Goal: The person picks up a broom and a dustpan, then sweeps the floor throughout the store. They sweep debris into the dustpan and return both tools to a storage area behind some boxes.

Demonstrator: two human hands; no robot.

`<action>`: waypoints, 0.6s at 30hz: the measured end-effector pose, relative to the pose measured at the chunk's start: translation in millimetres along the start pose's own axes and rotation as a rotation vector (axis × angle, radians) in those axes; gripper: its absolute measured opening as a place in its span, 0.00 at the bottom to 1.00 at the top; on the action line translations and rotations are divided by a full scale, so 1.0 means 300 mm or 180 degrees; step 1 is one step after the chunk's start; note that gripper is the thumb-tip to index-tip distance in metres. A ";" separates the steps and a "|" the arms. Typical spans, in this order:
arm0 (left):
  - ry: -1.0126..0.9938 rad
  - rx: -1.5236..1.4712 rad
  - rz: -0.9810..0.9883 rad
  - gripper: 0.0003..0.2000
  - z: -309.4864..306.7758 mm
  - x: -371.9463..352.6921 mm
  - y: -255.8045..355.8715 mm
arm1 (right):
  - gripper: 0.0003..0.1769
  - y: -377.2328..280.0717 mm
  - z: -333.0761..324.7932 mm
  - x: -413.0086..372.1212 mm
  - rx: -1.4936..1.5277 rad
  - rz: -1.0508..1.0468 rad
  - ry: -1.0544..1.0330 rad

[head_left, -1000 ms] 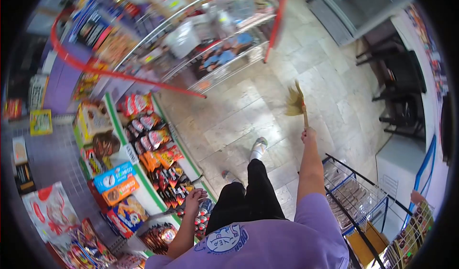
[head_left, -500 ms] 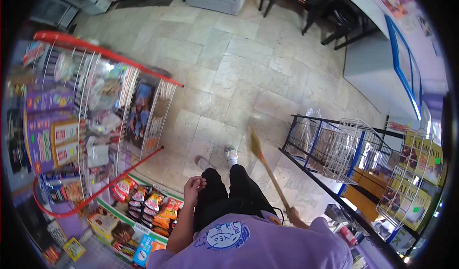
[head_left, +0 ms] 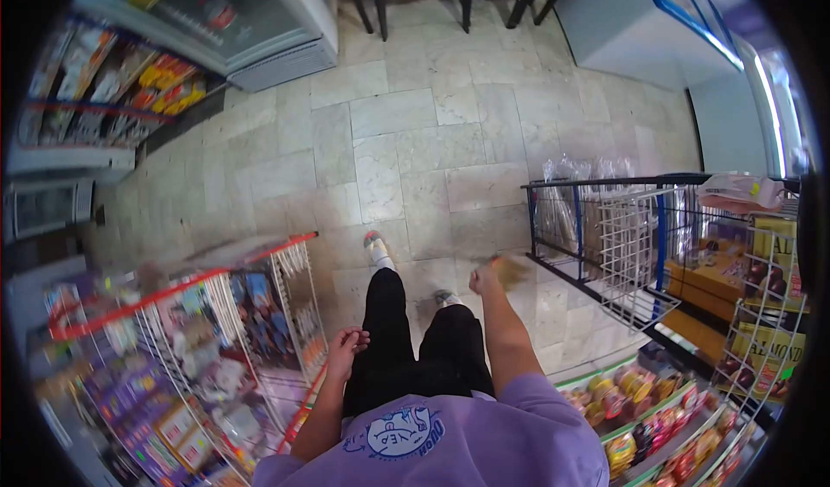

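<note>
- Straw-coloured broom [head_left: 512, 272] blurs just beyond the right grip [head_left: 484, 279], whose fingers wrap it.
- A wide swing might snag it in the wire rack [head_left: 660, 236] right of that grip.
- Left grip [head_left: 347, 343]: loosely parted, seemingly empty.

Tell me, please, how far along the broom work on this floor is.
The broom is already picked up. The right hand holds it now, bristles blurred against the floor. What is left cannot be told: no line shows between swept and unswept tiles, and no dirt pile can be made out.
</note>
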State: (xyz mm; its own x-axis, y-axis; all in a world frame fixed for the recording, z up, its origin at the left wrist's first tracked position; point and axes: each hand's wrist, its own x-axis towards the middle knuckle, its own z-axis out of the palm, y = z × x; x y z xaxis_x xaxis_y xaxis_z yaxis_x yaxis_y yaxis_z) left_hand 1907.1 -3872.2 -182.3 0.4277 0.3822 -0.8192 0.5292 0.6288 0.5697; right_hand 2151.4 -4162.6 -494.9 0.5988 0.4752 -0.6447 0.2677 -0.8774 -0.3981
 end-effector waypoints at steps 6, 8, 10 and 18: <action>-0.0025 0.0321 0.0057 0.07 -0.195 0.177 0.325 | 0.04 -0.311 -0.263 0.529 0.5297 0.3370 0.0775; 0.0040 0.0435 0.0037 0.07 -0.255 0.222 0.404 | 0.04 -0.276 -0.272 0.619 0.4780 0.3845 0.1069; -0.0027 0.0453 -0.0013 0.07 -0.313 0.270 0.445 | 0.07 -0.276 -0.296 0.613 0.3778 0.3881 0.1364; -0.0532 0.0719 -0.0413 0.06 -0.279 0.392 0.583 | 0.11 -0.504 -0.226 0.117 0.1511 0.2816 0.0809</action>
State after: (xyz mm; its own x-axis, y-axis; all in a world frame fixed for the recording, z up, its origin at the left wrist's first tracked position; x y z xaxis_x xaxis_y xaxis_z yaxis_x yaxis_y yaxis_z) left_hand 1988.7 -3660.6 -184.5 0.4506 0.1802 -0.8744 0.7287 0.4915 0.4768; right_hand 2183.1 -4017.6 -413.2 0.5930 -0.4031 -0.6970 -0.6377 -0.7637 -0.1009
